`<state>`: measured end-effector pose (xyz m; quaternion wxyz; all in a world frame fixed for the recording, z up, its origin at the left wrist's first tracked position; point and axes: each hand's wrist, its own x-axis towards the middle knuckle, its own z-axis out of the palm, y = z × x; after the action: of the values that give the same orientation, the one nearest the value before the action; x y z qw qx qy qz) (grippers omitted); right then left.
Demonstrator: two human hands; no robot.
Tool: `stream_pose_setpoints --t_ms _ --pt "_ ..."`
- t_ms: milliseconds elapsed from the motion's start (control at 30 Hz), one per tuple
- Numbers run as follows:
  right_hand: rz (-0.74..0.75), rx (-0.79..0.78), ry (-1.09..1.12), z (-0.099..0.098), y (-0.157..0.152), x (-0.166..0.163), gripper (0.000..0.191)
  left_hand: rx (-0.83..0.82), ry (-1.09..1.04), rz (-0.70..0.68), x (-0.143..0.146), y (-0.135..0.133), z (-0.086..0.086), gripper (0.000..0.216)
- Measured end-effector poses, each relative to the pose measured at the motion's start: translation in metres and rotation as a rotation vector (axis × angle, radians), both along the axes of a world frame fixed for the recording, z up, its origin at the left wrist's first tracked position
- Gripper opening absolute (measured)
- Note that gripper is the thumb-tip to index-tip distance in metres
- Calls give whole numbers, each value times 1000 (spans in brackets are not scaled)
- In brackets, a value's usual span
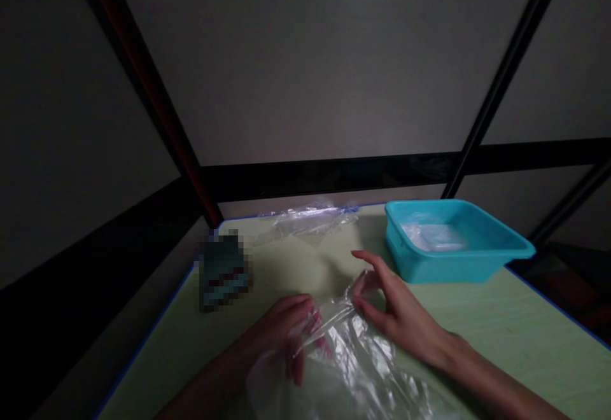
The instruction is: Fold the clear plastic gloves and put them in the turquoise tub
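Note:
A clear, crinkled plastic bag hangs between my two hands at the bottom centre and runs out of the lower edge of the view. My left hand holds it by its upper left part, and some of the fingers show through the film. At the upper right edge, my right hand pinches the bag between thumb and fingers, while the index finger sticks out loosely above. The exact grip of the left fingertips is blurred by the shiny plastic.
A turquoise plastic basin stands at the table's right, with clear plastic packaging inside. More clear plastic lies along the back edge of the pale green table. A pixelated dark item sits at the left. Behind rise grey panels.

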<state>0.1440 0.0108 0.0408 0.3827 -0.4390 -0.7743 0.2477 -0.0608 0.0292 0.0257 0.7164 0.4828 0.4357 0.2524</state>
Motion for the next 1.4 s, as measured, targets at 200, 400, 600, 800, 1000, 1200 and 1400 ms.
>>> stream_pose_setpoints --t_ms 200,400,600,800,1000,1200,1400 --pt "-64 -311 188 -17 12 6 43 205 104 -113 -9 9 1 43" --pt "-98 -388 233 -19 17 6 38 625 522 183 -14 19 -4 29" --pt "-33 -512 228 -10 17 7 51 924 1232 109 -17 15 3 41" --pt "95 -468 70 -7 18 20 75 1035 1384 81 -24 16 -1 49" --pt "-126 -64 -410 -3 13 19 63 1247 916 -54 -10 6 -10 37" --pt "-183 36 -620 -6 13 19 60 1136 732 -421 -4 -3 -12 59" --pt "-243 375 -626 11 6 13 40 1180 890 -414 -12 5 -12 56"
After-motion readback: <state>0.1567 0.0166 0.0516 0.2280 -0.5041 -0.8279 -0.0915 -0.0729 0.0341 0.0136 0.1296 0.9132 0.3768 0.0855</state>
